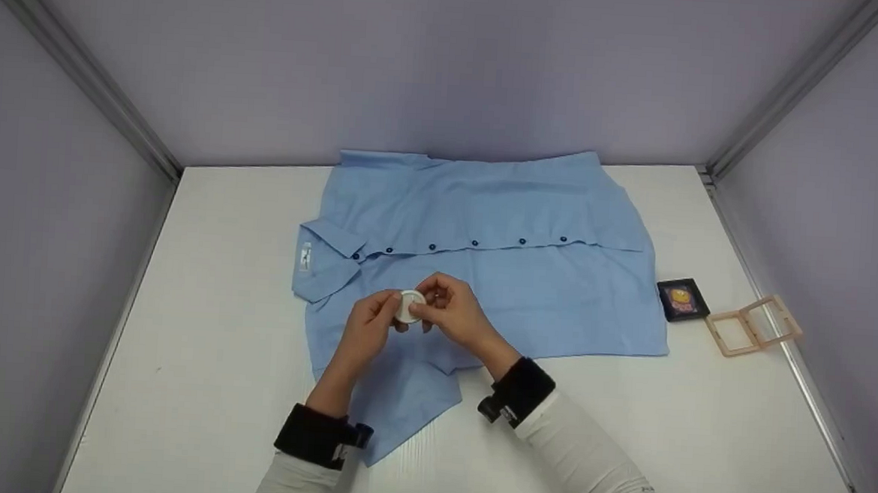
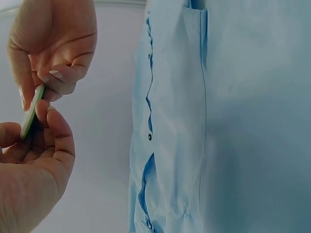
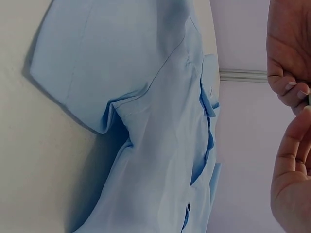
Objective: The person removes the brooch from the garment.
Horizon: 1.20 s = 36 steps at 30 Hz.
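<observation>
Above the shirt's lower front, my left hand (image 1: 369, 324) pinches the left side of a small round white disc (image 1: 409, 306). My right hand (image 1: 459, 312) holds the same disc from the right, its thumb lying on the pale face. Seen edge-on in the left wrist view, the disc (image 2: 32, 112) is thin with a green rim, between the fingers of both hands. The right wrist view mostly cuts it off. Beneath the hands a light blue short-sleeved shirt (image 1: 526, 296) lies spread flat, collar to the left, with a row of dark buttons down its front.
A small black square frame (image 1: 683, 300) with a colourful picture lies just right of the shirt's hem. Beside it an open, hinged light-wood frame (image 1: 735, 333) reaches the right edge of the white table (image 1: 212, 280). Grey panels stand at the back and sides.
</observation>
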Each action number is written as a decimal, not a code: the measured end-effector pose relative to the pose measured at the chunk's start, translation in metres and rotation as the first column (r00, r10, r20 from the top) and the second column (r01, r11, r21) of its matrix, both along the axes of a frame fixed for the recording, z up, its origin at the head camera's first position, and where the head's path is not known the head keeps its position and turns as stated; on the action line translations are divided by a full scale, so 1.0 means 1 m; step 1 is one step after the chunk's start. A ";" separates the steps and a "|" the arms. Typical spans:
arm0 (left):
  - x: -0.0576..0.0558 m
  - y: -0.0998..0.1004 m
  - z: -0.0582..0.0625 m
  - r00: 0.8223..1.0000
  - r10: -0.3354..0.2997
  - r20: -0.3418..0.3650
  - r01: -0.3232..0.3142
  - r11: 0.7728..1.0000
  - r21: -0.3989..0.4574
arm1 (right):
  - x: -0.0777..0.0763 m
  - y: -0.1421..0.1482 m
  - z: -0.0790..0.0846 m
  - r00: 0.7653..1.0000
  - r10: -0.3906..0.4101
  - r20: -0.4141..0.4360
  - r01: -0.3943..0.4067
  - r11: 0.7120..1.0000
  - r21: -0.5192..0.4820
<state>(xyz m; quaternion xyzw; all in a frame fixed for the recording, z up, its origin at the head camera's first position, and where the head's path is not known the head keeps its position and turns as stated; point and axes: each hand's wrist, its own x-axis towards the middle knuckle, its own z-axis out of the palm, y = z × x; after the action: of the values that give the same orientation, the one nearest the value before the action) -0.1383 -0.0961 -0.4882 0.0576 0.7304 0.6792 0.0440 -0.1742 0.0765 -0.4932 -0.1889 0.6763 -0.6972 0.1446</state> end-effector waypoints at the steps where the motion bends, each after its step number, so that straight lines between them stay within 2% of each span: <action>1: 0.000 0.000 0.000 1.000 -0.002 0.005 0.002 1.000 0.006 | 0.000 0.000 0.000 1.000 0.000 -0.004 0.000 1.000 0.005; 4: 0.000 0.000 0.000 1.000 -0.012 0.019 0.011 0.999 0.036 | 0.001 0.001 0.002 1.000 -0.002 -0.001 0.002 1.000 0.018; 7: 0.001 0.001 0.001 1.000 -0.016 0.000 0.016 0.998 0.067 | 0.001 0.002 -0.001 1.000 0.000 0.029 -0.001 1.000 0.028; 13: 0.002 0.003 0.004 0.994 -0.009 -0.108 0.018 0.996 0.083 | -0.007 0.002 -0.016 0.985 -0.035 0.167 0.031 0.999 0.029; 20: 0.004 0.005 0.003 0.972 -0.026 -0.233 0.033 0.999 0.027 | -0.007 0.005 -0.014 0.966 -0.053 0.253 0.045 0.998 0.038; 28: 0.006 0.005 0.001 0.962 -0.049 -0.268 0.048 0.999 -0.011 | -0.007 0.014 -0.012 0.932 -0.026 0.361 0.062 0.994 -0.088; 36: 0.008 0.007 0.003 0.956 -0.095 -0.279 0.088 0.995 -0.039 | -0.008 0.024 -0.016 0.923 0.020 0.385 0.025 0.993 -0.113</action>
<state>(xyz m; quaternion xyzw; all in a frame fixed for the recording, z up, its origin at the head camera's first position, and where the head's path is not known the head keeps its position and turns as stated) -0.1307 -0.0892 -0.4849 0.1864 0.7345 0.6519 -0.0278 -0.1821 0.1002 -0.5096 -0.0552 0.5935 -0.7588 0.2626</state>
